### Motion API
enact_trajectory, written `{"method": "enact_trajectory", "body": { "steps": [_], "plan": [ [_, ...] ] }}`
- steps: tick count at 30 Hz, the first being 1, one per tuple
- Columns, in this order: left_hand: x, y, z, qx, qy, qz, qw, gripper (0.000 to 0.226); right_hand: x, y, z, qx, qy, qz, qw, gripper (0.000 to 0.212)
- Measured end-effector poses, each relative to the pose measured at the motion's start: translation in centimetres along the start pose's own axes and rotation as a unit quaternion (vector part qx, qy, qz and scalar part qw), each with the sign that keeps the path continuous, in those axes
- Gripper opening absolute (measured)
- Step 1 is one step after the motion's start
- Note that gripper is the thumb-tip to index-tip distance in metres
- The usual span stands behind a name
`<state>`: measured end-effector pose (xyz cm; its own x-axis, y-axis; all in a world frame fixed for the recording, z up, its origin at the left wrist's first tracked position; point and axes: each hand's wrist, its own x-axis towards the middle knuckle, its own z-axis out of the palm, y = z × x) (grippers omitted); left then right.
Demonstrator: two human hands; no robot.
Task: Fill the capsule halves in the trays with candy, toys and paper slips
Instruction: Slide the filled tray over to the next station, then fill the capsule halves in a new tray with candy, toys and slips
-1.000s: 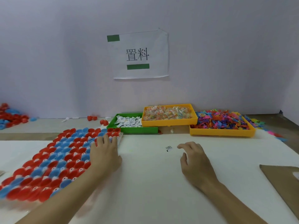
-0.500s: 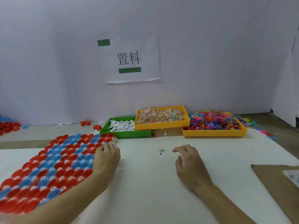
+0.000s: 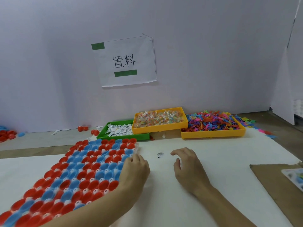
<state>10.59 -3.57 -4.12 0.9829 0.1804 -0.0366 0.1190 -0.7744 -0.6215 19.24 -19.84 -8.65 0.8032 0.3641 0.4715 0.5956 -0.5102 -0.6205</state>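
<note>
A clear tray packed with red and blue capsule halves lies on the white table at the left. My left hand is at the tray's right edge, fingers curled on the rim. Loosely curled and holding nothing, my right hand rests on the table to the right. A small paper slip lies between the hands. At the back stand a green tray of paper slips, a yellow tray of wrapped candy and a yellow tray of colourful toys.
A cardboard sheet lies at the right with part of another filled tray on it. Loose capsule halves sit at the far left and by the wall. A paper sign hangs on the wall.
My left hand slid from on top of the capsule halves to the tray's right edge, and the tray shifted right, nearer the green tray. The right hand barely moved.
</note>
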Motion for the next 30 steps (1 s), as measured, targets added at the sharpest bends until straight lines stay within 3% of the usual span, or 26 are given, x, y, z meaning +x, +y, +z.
{"method": "enact_trajectory", "body": {
  "steps": [4,14,22,25,30],
  "plan": [
    [0.2,3.6,-3.1,-0.015,0.019,0.037,0.999,0.043,0.2,0.1,0.1,0.019,0.009,0.012,1.000,0.030],
    [1.6,10.0,-9.3,-0.089,0.046,0.074,0.992,0.042,1.9,3.4,-3.5,0.096,0.134,0.133,0.977,0.025],
    [1.1,9.5,-10.2,-0.151,0.024,0.065,0.986,0.048,2.0,3.8,-4.0,0.128,0.119,0.167,0.970,0.024],
    [0.8,7.5,-9.5,-0.288,0.033,0.032,0.957,0.045,1.8,3.6,-3.9,0.131,0.090,0.173,0.972,0.026],
    [1.0,-0.9,-4.6,-0.486,0.118,-0.068,0.863,0.017,1.6,3.0,-3.6,0.128,0.034,0.177,0.975,0.027]
  ]
}}
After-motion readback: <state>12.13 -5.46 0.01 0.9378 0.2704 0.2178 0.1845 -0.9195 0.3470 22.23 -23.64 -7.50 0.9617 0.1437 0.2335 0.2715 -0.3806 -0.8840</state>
